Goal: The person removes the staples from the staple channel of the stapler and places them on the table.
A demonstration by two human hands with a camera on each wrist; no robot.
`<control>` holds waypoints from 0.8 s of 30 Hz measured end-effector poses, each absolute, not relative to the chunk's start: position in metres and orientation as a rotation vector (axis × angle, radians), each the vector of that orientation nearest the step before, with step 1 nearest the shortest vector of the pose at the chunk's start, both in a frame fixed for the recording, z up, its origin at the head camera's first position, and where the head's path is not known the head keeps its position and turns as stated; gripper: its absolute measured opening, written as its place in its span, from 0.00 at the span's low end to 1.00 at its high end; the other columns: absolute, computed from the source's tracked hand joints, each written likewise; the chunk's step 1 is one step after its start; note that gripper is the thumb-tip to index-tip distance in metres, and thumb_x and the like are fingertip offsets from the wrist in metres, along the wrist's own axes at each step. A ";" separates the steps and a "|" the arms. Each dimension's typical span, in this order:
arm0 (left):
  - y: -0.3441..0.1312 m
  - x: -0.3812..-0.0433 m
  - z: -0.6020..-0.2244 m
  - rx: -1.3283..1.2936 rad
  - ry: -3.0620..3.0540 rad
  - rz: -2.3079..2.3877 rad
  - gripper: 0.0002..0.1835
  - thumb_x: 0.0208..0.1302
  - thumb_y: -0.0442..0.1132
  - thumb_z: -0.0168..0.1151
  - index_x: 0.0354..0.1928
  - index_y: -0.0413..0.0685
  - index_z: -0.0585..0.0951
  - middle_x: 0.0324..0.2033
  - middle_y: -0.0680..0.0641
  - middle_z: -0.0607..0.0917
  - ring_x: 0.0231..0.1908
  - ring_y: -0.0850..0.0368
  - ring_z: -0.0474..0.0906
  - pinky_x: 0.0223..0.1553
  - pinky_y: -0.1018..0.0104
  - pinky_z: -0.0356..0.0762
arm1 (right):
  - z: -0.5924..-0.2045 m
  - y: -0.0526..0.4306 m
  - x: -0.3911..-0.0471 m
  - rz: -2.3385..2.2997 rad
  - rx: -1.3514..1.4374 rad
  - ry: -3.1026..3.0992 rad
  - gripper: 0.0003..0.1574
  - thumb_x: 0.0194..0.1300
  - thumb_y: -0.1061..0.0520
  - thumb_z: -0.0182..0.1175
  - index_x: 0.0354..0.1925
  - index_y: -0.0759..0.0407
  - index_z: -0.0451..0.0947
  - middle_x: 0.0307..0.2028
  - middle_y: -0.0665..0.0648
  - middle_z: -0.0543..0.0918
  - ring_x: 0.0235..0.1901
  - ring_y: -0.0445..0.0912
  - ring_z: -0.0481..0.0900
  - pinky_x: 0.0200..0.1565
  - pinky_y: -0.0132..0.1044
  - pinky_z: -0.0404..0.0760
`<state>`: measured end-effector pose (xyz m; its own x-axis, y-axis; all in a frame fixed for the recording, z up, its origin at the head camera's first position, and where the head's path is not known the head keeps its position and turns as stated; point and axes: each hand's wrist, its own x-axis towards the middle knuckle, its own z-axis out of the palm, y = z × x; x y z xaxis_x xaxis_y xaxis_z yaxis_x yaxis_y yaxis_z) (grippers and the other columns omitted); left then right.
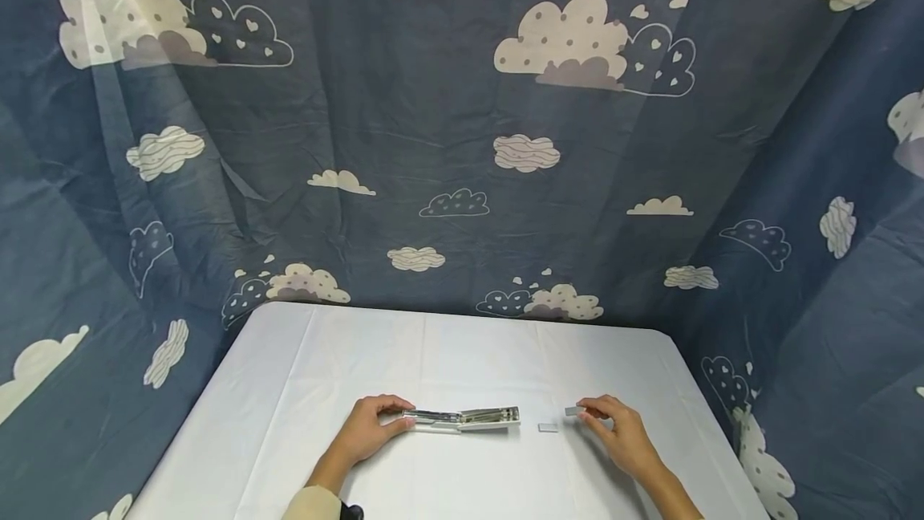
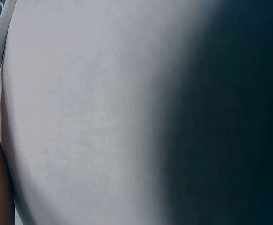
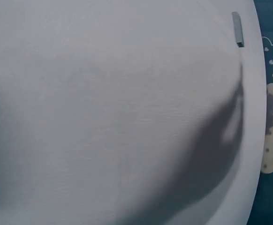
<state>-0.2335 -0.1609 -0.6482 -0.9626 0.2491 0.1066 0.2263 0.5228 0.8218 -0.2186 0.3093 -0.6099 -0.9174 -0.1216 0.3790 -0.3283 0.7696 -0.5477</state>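
An opened-out stapler [image 1: 489, 419] lies lengthwise in front of me on the white table, its metal inside showing. Thumb and fingers of my left hand [image 1: 364, 429] pinch its left end; in the left wrist view a pale end of the stapler [image 2: 2, 40] shows at the edge. To the right, my right hand [image 1: 622, 438] pinches a small grey strip of staples [image 1: 572, 411] between thumb and fingers, raised over its own shadow. A second staple strip [image 1: 548, 428] lies on the tabletop between the stapler and that hand.
The white-covered table [image 1: 346, 343] has rounded far corners. A dark blue curtain [image 1: 447, 127] with cloud prints hangs behind it and along both sides.
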 end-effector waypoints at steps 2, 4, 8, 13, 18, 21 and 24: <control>-0.161 -0.233 -0.647 0.431 2.726 1.462 0.12 0.62 0.56 0.73 0.45 0.66 0.88 0.46 0.60 0.90 0.51 0.57 0.85 0.59 0.50 0.82 | -0.612 0.311 -0.218 0.902 0.330 -2.668 0.09 0.64 0.57 0.72 0.44 0.53 0.89 0.34 0.40 0.84 0.34 0.30 0.75 0.33 0.33 0.78; -0.160 -0.233 -0.647 0.430 2.729 1.459 0.12 0.61 0.56 0.73 0.46 0.66 0.88 0.46 0.60 0.90 0.51 0.57 0.85 0.59 0.50 0.82 | -0.614 0.312 -0.218 0.894 0.325 -2.685 0.09 0.65 0.57 0.72 0.45 0.52 0.88 0.34 0.40 0.84 0.34 0.29 0.75 0.34 0.32 0.78; -0.160 -0.233 -0.647 0.420 2.720 1.465 0.13 0.61 0.56 0.73 0.46 0.66 0.88 0.46 0.59 0.90 0.52 0.56 0.85 0.60 0.50 0.82 | -0.617 0.313 -0.218 0.880 0.314 -2.701 0.10 0.65 0.58 0.72 0.45 0.53 0.88 0.34 0.40 0.84 0.34 0.29 0.75 0.36 0.33 0.80; -0.162 -0.234 -0.649 0.416 2.716 1.462 0.13 0.61 0.57 0.73 0.46 0.67 0.88 0.47 0.60 0.90 0.52 0.56 0.85 0.60 0.49 0.81 | -0.620 0.314 -0.217 0.855 0.277 -2.738 0.10 0.64 0.58 0.72 0.45 0.52 0.89 0.34 0.39 0.84 0.34 0.29 0.75 0.38 0.32 0.81; -0.162 -0.235 -0.651 0.408 2.713 1.465 0.13 0.60 0.58 0.73 0.45 0.69 0.88 0.47 0.62 0.90 0.52 0.58 0.85 0.61 0.51 0.81 | -0.624 0.315 -0.218 0.838 0.248 -2.796 0.11 0.64 0.57 0.72 0.46 0.51 0.88 0.34 0.39 0.83 0.35 0.30 0.76 0.40 0.33 0.82; -0.161 -0.234 -0.650 0.413 2.707 1.477 0.12 0.61 0.57 0.73 0.45 0.69 0.88 0.46 0.61 0.90 0.52 0.57 0.85 0.60 0.50 0.81 | -0.627 0.315 -0.218 0.824 0.207 -2.842 0.11 0.65 0.56 0.72 0.47 0.50 0.88 0.35 0.40 0.84 0.36 0.31 0.76 0.42 0.34 0.83; -0.161 -0.234 -0.649 0.414 2.704 1.478 0.12 0.61 0.56 0.73 0.45 0.68 0.88 0.46 0.60 0.90 0.52 0.56 0.85 0.60 0.49 0.81 | -0.630 0.314 -0.217 0.804 0.159 -2.879 0.12 0.65 0.54 0.71 0.48 0.50 0.88 0.36 0.41 0.84 0.36 0.32 0.76 0.43 0.35 0.83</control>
